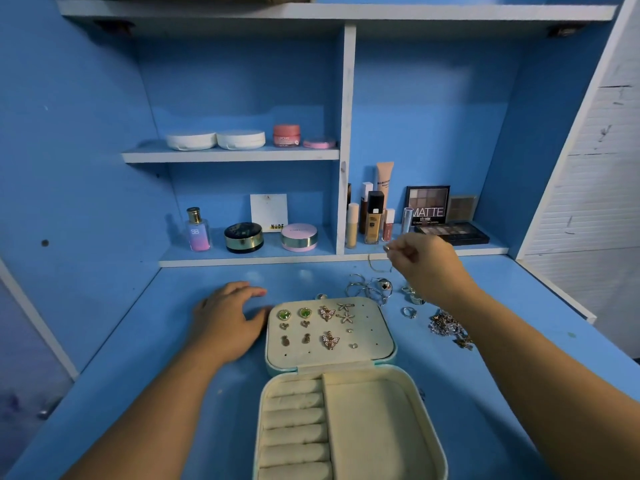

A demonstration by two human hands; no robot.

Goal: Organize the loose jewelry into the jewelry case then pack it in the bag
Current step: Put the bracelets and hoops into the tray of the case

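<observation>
The cream jewelry case point(374, 420) lies open on the blue desk, with ring rolls at its left and an empty tray at its right. Its lid panel point(370, 327) holds several earrings, among them green studs point(293, 313) and butterflies point(327, 312). My left hand point(228, 320) rests flat on the desk, touching the lid's left edge. My right hand point(422, 261) hovers above the desk and pinches a small silver piece at its fingertips, with a thin hoop dangling below. Silver bangles point(370, 289), rings point(408, 311) and a tangled chain point(446, 327) lie loose to the lid's right.
Cosmetics fill the back shelf: a perfume bottle point(198, 230), round compacts point(243, 237), foundation bottles point(373, 218) and eyeshadow palettes point(450, 232). A higher shelf carries white compacts point(214, 140) and a pink jar point(286, 135). A white wall panel point(595, 202) stands at the right.
</observation>
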